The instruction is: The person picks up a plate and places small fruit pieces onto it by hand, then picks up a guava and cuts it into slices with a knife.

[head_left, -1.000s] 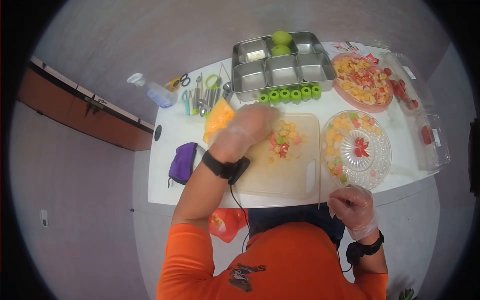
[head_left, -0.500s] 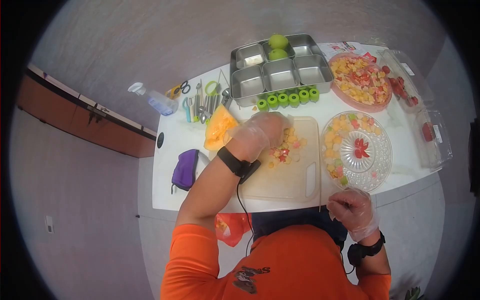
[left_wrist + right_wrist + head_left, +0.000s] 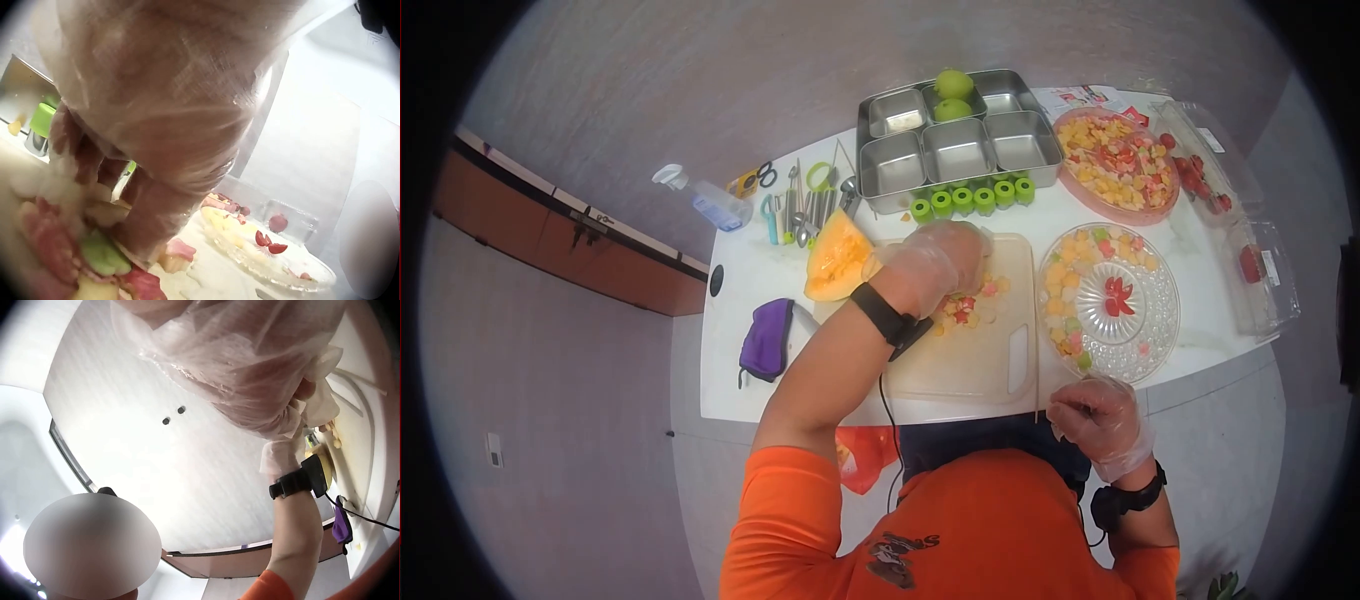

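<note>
In the head view the gloved left hand (image 3: 945,262) is over the pale cutting board (image 3: 960,375), at its pile of small fruit pieces (image 3: 965,312). The left wrist view shows its bent fingers reaching down among the pieces, beside a green piece (image 3: 103,255); whether they pinch one cannot be made out. The gloved right hand (image 3: 1100,422) hangs loosely curled at the table's front edge, below the glass plate (image 3: 1152,318), with nothing visible in it. Fruit pieces line the plate's left and upper rim, and red pieces (image 3: 1118,296) sit at its centre.
An orange melon wedge (image 3: 835,262) lies left of the board. Behind stand a steel tray (image 3: 890,205) with two green fruits and several green-topped cutters (image 3: 963,202). A pink bowl (image 3: 1122,212) and clear boxes (image 3: 1268,310) are at right; tools, spray bottle (image 3: 718,205) and purple pouch (image 3: 767,340) at left.
The left hand has moved right and slightly down, from beside the melon wedge to over the fruit pile, covering part of it. The right hand has barely moved.
</note>
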Action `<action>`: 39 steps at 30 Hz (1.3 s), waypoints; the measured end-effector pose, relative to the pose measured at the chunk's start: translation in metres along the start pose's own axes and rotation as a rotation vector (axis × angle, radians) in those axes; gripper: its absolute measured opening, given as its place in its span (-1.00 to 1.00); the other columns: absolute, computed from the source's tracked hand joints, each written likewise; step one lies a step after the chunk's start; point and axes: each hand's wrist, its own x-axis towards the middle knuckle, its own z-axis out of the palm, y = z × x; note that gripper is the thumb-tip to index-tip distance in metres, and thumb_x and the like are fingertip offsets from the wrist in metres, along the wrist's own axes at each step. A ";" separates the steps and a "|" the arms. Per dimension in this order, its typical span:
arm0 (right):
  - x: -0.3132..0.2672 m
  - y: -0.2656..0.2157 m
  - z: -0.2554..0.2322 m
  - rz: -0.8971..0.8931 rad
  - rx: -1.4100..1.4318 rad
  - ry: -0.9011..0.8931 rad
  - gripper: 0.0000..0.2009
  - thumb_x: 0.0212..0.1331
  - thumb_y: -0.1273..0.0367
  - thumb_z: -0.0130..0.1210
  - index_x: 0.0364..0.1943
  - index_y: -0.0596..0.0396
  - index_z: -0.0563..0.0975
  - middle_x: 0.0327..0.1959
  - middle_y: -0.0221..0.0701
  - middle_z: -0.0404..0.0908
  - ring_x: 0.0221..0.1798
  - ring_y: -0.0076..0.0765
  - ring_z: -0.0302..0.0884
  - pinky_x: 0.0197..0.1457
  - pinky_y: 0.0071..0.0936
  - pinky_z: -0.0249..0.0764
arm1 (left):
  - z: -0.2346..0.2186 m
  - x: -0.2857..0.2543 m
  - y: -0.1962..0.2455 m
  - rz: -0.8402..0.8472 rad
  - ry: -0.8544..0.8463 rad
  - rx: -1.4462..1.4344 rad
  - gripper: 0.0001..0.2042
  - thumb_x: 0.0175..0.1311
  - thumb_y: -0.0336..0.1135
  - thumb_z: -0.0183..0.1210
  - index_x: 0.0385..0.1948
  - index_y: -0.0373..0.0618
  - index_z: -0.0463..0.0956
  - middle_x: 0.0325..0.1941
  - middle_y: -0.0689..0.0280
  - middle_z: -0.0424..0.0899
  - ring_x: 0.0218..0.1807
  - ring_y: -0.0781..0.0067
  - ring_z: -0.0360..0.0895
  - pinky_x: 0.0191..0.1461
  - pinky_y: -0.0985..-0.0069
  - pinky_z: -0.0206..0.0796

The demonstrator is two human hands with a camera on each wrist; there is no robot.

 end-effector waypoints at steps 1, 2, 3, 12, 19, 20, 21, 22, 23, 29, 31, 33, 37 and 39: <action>-0.001 0.001 -0.001 0.001 -0.001 0.006 -0.97 0.04 0.57 0.21 -0.49 0.23 0.62 -0.67 -0.37 0.55 -0.63 -0.49 0.52 -0.53 -0.53 0.37 | 0.001 0.001 0.000 -0.013 0.012 -0.009 -0.58 -0.07 -0.24 0.39 -0.08 -0.02 0.62 -0.22 0.14 0.71 -0.07 0.04 0.65 -0.04 0.23 0.48; -0.003 0.003 -0.001 0.006 0.001 0.002 -0.98 0.04 0.58 0.21 -0.48 0.24 0.62 -0.67 -0.37 0.55 -0.63 -0.49 0.52 -0.53 -0.53 0.37 | 0.003 0.001 0.001 -0.010 0.011 -0.007 -0.58 -0.07 -0.24 0.39 -0.08 -0.02 0.62 -0.22 0.14 0.71 -0.07 0.04 0.65 -0.04 0.23 0.48; -0.002 0.005 -0.002 0.007 0.003 -0.002 -0.98 0.04 0.58 0.21 -0.47 0.24 0.62 -0.67 -0.36 0.55 -0.63 -0.49 0.52 -0.53 -0.53 0.37 | 0.000 0.000 0.003 -0.018 0.012 -0.003 -0.66 -0.01 -0.29 0.34 -0.12 -0.03 0.64 -0.17 0.14 0.71 -0.05 0.07 0.66 -0.02 0.26 0.49; 0.000 0.009 0.000 -0.062 -0.059 0.022 -0.95 0.01 0.54 0.28 -0.47 0.14 0.62 -0.67 -0.39 0.57 -0.62 -0.42 0.56 -0.51 -0.50 0.42 | 0.017 -0.004 -0.007 -0.037 0.115 -0.170 -0.69 -0.03 -0.41 0.27 -0.15 -0.03 0.65 -0.20 0.13 0.72 -0.08 0.05 0.65 -0.01 0.26 0.47; 0.001 0.013 -0.001 -0.069 -0.088 0.019 -0.94 -0.04 0.50 0.31 -0.47 0.11 0.63 -0.66 -0.37 0.57 -0.60 -0.35 0.56 -0.47 -0.46 0.43 | 0.003 -0.027 -0.006 -0.107 0.205 -0.544 -0.69 0.11 -0.50 0.21 -0.06 -0.06 0.66 -0.24 0.19 0.72 -0.14 0.36 0.66 -0.06 0.48 0.48; 0.002 0.013 -0.001 -0.086 -0.111 0.032 -0.93 -0.05 0.49 0.31 -0.46 0.11 0.63 -0.65 -0.37 0.57 -0.59 -0.34 0.56 -0.47 -0.45 0.44 | 0.000 -0.032 -0.005 -0.100 0.205 -0.543 -0.69 0.11 -0.50 0.21 -0.06 -0.06 0.66 -0.24 0.19 0.72 -0.14 0.36 0.66 -0.06 0.48 0.48; 0.003 0.013 -0.001 -0.101 -0.135 0.044 -0.91 -0.06 0.47 0.31 -0.44 0.10 0.63 -0.64 -0.36 0.57 -0.58 -0.32 0.56 -0.46 -0.45 0.44 | -0.001 -0.039 -0.003 -0.075 0.278 -0.658 -0.67 0.14 -0.53 0.19 -0.02 -0.12 0.63 -0.21 0.22 0.71 -0.16 0.44 0.64 -0.09 0.54 0.46; 0.004 0.012 -0.001 -0.100 -0.138 0.051 -0.91 -0.06 0.47 0.31 -0.44 0.10 0.63 -0.64 -0.36 0.57 -0.58 -0.32 0.56 -0.46 -0.45 0.44 | -0.001 -0.044 -0.002 -0.049 0.353 -0.774 -0.66 0.18 -0.57 0.17 0.02 -0.19 0.61 -0.19 0.25 0.69 -0.18 0.51 0.61 -0.12 0.60 0.45; 0.006 0.011 0.001 -0.119 -0.126 0.063 -0.91 -0.05 0.47 0.31 -0.43 0.09 0.63 -0.64 -0.36 0.56 -0.58 -0.32 0.56 -0.46 -0.44 0.45 | 0.004 -0.047 -0.003 -0.040 0.354 -0.772 -0.66 0.18 -0.57 0.17 0.02 -0.19 0.61 -0.19 0.25 0.69 -0.18 0.51 0.61 -0.12 0.60 0.45; 0.028 -0.014 0.005 -0.172 -0.201 0.121 -0.85 -0.02 0.43 0.32 -0.33 0.09 0.65 -0.60 -0.36 0.57 -0.54 -0.30 0.57 -0.43 -0.44 0.48 | 0.012 -0.088 0.020 -0.015 0.168 -1.580 -0.59 0.26 -0.59 0.11 0.18 -0.31 0.47 -0.10 0.36 0.57 -0.15 0.57 0.56 -0.08 0.65 0.42; 0.035 -0.014 0.013 -0.175 -0.218 0.143 -0.82 -0.02 0.42 0.33 -0.29 0.09 0.65 -0.57 -0.35 0.58 -0.52 -0.31 0.56 -0.42 -0.45 0.49 | 0.025 -0.093 0.025 0.027 0.174 -1.671 -0.58 0.25 -0.61 0.13 0.19 -0.29 0.47 -0.13 0.38 0.56 -0.16 0.60 0.53 -0.04 0.65 0.40; 0.042 -0.008 0.023 -0.092 -0.034 0.205 -0.78 0.01 0.37 0.34 -0.24 0.10 0.66 -0.51 -0.36 0.58 -0.50 -0.34 0.55 -0.40 -0.48 0.49 | 0.031 -0.099 0.031 0.020 0.179 -1.606 -0.55 0.22 -0.63 0.17 0.20 -0.29 0.47 -0.16 0.40 0.56 -0.18 0.63 0.52 -0.06 0.65 0.40; 0.045 -0.008 0.024 -0.115 -0.176 0.112 -0.82 0.03 0.43 0.34 -0.25 0.11 0.65 -0.46 -0.42 0.58 -0.45 -0.54 0.50 -0.36 -0.56 0.44 | 0.049 -0.109 0.042 0.120 0.086 -1.628 -0.55 0.21 -0.59 0.24 0.19 -0.28 0.49 -0.18 0.39 0.62 -0.22 0.68 0.50 -0.16 0.68 0.38; 0.040 -0.010 0.025 -0.073 -0.157 0.089 -0.85 0.03 0.44 0.32 -0.28 0.07 0.66 -0.50 -0.40 0.59 -0.46 -0.49 0.53 -0.36 -0.54 0.45 | 0.052 -0.112 0.045 0.054 0.049 -1.445 -0.53 0.17 -0.63 0.27 0.17 -0.24 0.50 -0.24 0.46 0.62 -0.29 0.73 0.51 -0.20 0.73 0.38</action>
